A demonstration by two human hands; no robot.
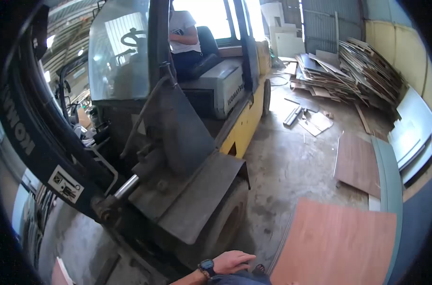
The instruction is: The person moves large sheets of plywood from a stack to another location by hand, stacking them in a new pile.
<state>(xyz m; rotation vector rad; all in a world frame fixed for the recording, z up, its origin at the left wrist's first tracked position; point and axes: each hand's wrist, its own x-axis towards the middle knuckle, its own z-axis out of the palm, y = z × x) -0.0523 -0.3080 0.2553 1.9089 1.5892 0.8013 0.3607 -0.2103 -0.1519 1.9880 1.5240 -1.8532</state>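
My left hand (232, 261), with a dark watch (207, 267) on the wrist, reaches in from the bottom edge. Its fingers are stretched out to the right, and nothing shows in them. Just above it stands the front wheel (227, 221) of a yellow and black forklift (244, 126), under a dark fender (197, 199). To the right of the hand, and apart from it, lies a reddish-brown plywood sheet (339, 242). My right hand is out of view.
In the forklift seat sits a person in a white shirt (183, 33). The dark mast (49, 137) slants along the left. A heap of boards (368, 71) lies at the back right. Pale panels (410, 128) lean on the right wall. Scraps (315, 122) litter the concrete floor (287, 166).
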